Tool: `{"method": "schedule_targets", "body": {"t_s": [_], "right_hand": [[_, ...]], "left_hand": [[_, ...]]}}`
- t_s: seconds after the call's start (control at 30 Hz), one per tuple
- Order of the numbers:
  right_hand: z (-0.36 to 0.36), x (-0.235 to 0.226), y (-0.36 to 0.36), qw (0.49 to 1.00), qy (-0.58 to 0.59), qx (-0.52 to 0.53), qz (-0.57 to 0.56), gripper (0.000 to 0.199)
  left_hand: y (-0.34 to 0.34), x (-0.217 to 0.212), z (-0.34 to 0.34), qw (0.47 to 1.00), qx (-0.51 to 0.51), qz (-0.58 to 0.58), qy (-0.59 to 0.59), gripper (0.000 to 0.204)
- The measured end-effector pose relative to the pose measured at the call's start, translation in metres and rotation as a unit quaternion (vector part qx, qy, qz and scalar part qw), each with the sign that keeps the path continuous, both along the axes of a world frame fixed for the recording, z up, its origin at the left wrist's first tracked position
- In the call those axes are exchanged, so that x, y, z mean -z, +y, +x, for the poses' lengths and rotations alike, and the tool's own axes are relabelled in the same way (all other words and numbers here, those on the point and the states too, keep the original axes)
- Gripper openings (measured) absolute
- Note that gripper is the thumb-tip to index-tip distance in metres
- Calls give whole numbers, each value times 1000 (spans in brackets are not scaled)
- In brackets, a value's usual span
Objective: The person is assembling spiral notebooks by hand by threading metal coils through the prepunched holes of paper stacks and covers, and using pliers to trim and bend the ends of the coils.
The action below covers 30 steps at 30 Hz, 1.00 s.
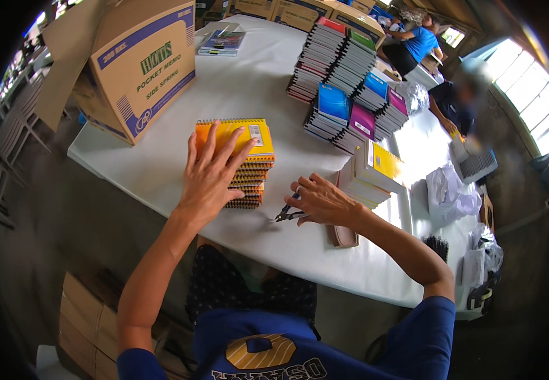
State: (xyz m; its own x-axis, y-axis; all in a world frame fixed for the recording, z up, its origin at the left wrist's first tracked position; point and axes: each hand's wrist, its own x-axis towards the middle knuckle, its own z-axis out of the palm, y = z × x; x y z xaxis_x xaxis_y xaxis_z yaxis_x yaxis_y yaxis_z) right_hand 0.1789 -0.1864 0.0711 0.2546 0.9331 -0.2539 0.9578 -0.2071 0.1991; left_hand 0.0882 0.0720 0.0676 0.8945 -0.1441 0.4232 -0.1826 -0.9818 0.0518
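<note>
Spread fingers of my left hand (211, 174) lie across the top and near-left side of a stack of small yellow spiral notebooks (263, 152). Its thumb is against the lower notebooks, and their coiled edges face me. Just right of that stack, my right hand (325, 201) is closed around a pair of pliers (285, 216) with dark blue handles. The jaws point left, close to the tabletop. Under and beside my right wrist lies a brownish-pink case (345, 236), partly covered by the hand.
A large open cardboard box (141, 76) stands at the far left of the white table (236, 82). Tall stacks of spiral notebooks (331, 60) are at the back, with white-paged notebooks (357, 180) nearer my right arm. Plastic bags (452, 193) lie right. Two people work beyond.
</note>
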Motion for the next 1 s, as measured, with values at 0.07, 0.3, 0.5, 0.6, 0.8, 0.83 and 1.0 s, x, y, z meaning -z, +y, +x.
{"method": "schedule_targets", "body": {"t_s": [0.07,0.3,0.5,0.6,0.8,0.83,1.0], "right_hand": [[3,9,-8,1000,17,4,24,53],[73,-15,5,944,74,150,284,32],[123,-48,127,850,296,174,398,58],[145,-34,159,841,433,244,211,80],[154,-19,173,828,525,196,-31,117],[153,-21,172,817,541,196,-36,118],[144,-29,161,794,572,205,-32,122]], "left_hand": [[1,-2,-2,1000,3,10,-23,112],[-4,33,-27,994,-55,-14,-90,125],[6,42,-21,989,-75,-1,-127,118],[1,38,-16,991,-66,11,-119,112],[2,41,-16,988,-59,-36,-136,101],[5,44,-16,988,-53,-12,-146,100],[21,82,-16,964,-60,50,-256,103]]}}
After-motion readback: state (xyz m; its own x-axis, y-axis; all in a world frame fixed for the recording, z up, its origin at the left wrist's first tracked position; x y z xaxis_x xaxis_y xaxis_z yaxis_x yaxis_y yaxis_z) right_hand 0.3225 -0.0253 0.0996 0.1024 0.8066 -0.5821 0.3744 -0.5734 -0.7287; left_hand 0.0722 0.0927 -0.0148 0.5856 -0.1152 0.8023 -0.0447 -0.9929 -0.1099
